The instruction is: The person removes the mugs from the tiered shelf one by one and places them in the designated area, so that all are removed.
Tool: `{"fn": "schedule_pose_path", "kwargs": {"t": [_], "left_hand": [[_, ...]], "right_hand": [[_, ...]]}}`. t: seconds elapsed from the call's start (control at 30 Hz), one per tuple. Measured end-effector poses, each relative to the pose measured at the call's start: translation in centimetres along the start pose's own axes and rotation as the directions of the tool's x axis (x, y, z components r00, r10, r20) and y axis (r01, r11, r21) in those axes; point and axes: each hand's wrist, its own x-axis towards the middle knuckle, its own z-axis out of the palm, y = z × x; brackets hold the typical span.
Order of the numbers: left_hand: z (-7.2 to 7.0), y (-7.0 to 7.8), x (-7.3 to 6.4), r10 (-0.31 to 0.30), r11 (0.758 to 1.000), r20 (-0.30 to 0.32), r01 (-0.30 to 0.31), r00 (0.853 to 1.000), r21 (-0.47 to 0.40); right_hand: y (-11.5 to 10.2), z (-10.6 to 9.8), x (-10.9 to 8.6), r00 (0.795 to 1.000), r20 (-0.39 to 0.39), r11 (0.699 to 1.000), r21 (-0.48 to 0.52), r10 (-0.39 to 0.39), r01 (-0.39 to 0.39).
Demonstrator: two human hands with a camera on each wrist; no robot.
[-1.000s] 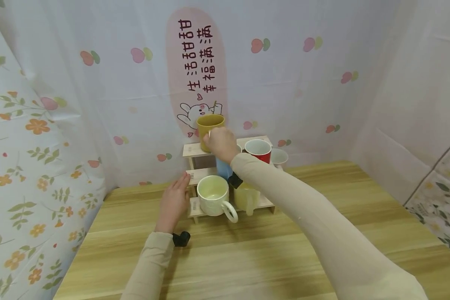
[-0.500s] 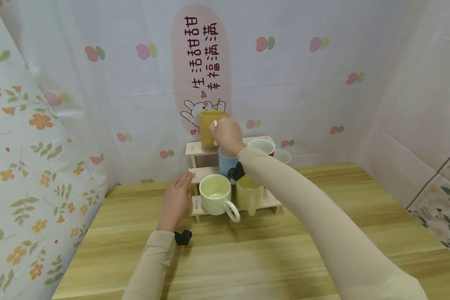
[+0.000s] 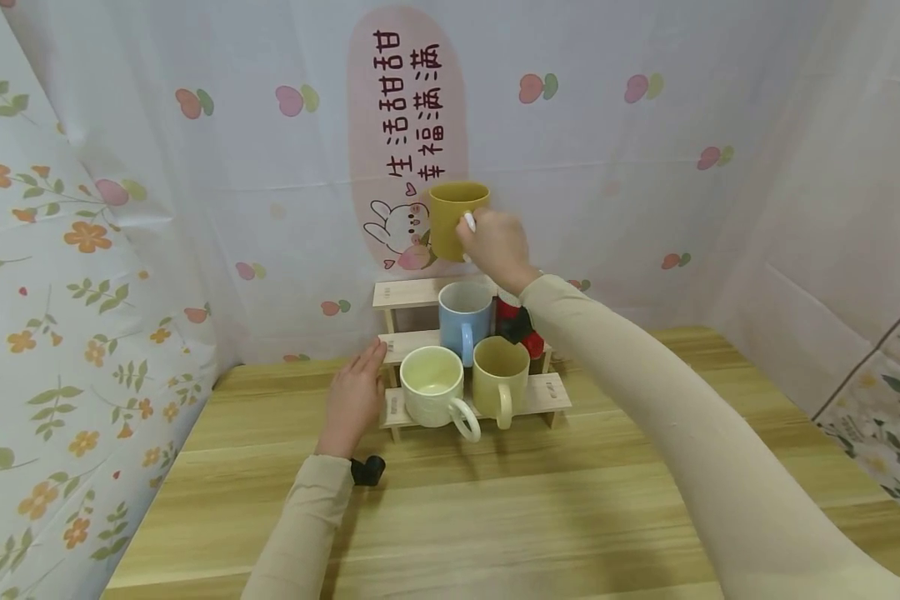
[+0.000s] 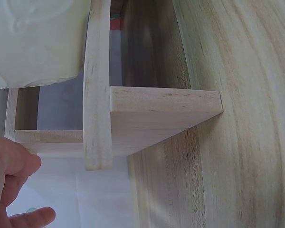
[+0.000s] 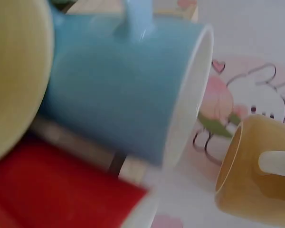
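Note:
In the head view my right hand [image 3: 498, 246] grips a mustard-yellow mug [image 3: 450, 229] by its handle, held upright above the top step of a three-step wooden rack [image 3: 412, 292]. The right wrist view shows the mug [image 5: 256, 199] with its pale handle. My left hand [image 3: 352, 400] rests against the rack's left end at the middle step, fingers extended. In the left wrist view its fingers [image 4: 19, 159] are at the edge of a step. A light blue mug [image 3: 457, 321] stands on the middle step, below the lifted mug.
A pale green mug [image 3: 423, 404] and a pale yellow mug [image 3: 495, 379] stand on the bottom step, handles forward. Right of the blue mug, a red mug [image 5: 61, 190] is partly hidden by my right forearm in the head view. A patterned curtain [image 3: 607, 167] hangs behind the wood-grain table [image 3: 495, 517].
The mustard-yellow mug has risen off the top step and moved right, in my right hand. My left hand has stayed at the rack's left end.

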Motion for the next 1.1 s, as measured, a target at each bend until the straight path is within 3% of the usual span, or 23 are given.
{"fn": "schedule_pose_path", "kwargs": {"t": [0.2,0.4,0.7,0.87,1.1], "left_hand": [[-0.3,0.0,0.2,-0.008,1.000,0.014,0.008,1.000,0.004],[0.1,0.2,0.1,-0.029,0.999,0.064,0.028,0.998,0.015],[0.3,0.3,0.1,-0.032,0.999,0.084,0.031,0.996,0.010],[0.1,0.3,0.0,-0.034,0.999,0.066,0.033,0.997,0.011],[-0.2,0.3,-0.1,-0.027,1.000,0.041,0.026,0.999,0.011]], "right_hand": [[2.1,-1.4,-0.1,0.999,-0.045,0.999,-0.020,-0.029,0.028],[4.2,-2.8,-1.1,0.999,-0.043,1.000,-0.026,0.000,-0.001],[7.1,-4.5,-2.5,0.996,-0.088,0.999,-0.043,0.024,-0.027],[9.0,-5.4,-3.3,0.996,-0.059,0.997,-0.036,0.071,-0.073],[11.8,-6.3,-4.7,0.993,-0.118,0.994,-0.106,0.007,-0.020]]}}
